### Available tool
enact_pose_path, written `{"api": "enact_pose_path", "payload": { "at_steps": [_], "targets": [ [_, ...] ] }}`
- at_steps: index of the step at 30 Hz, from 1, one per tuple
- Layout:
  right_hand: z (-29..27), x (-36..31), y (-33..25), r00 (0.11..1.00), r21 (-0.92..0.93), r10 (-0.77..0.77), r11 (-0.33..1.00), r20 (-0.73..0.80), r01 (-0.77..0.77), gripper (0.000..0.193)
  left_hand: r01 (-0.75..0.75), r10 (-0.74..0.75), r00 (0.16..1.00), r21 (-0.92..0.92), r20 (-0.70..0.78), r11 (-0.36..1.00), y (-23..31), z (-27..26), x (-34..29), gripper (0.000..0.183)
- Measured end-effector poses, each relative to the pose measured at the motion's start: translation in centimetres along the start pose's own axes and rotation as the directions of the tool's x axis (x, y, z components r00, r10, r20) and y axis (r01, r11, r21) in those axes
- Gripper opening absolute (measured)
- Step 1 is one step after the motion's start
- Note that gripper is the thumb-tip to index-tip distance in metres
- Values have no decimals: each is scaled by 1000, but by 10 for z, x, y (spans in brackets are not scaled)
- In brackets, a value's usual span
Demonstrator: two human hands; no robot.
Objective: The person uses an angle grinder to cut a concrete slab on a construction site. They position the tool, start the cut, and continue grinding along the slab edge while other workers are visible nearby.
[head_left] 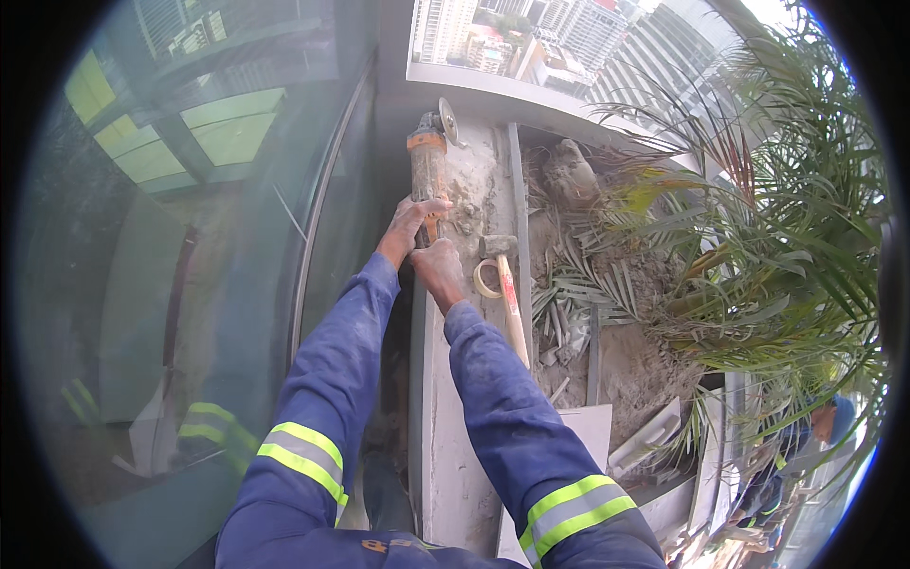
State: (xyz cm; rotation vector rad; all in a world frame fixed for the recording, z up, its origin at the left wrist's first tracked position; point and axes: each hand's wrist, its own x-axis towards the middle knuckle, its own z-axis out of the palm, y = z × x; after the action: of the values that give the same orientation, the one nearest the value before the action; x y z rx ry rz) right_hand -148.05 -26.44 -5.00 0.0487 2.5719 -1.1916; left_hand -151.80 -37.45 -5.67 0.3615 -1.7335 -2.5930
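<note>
Both my arms stretch forward over a narrow concrete ledge [450, 379]. They hold a dusty orange and grey angle grinder [428, 171] by its body, its disc [447, 121] at the far end. My left hand [408, 225] wraps round the middle of the tool. Closer to me, my right hand [439, 269] is closed round its rear part. Beyond and beside the grinder lies rough, broken mortar [474, 185]. A hammer [512, 308] with a wooden handle lies on the ledge right of my right hand. A roll of tape [486, 279] touches it or lies just beside it.
A glass wall [218, 284] runs along the left. On the right, a planter bed holds soil [635, 375], debris and leafy palms [758, 256]. White boards [588, 431] lean near my right arm. A co-worker [806, 436] is at the lower right. A window ahead shows buildings.
</note>
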Motion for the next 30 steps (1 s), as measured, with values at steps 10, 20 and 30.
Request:
{"api": "enact_pose_path", "payload": {
  "at_steps": [10,20,30],
  "targets": [
    [37,110,-7,986,252,-17,967,164,-25,28,5,-3,1000,159,-12,987,6,-36,98,57],
    [56,147,-22,985,295,-35,955,172,-17,27,-12,8,1000,260,16,965,-3,-65,152,56],
    [75,155,-16,989,265,51,960,140,-87,30,-8,8,1000,244,1,970,-16,-75,160,50]
  ]
}}
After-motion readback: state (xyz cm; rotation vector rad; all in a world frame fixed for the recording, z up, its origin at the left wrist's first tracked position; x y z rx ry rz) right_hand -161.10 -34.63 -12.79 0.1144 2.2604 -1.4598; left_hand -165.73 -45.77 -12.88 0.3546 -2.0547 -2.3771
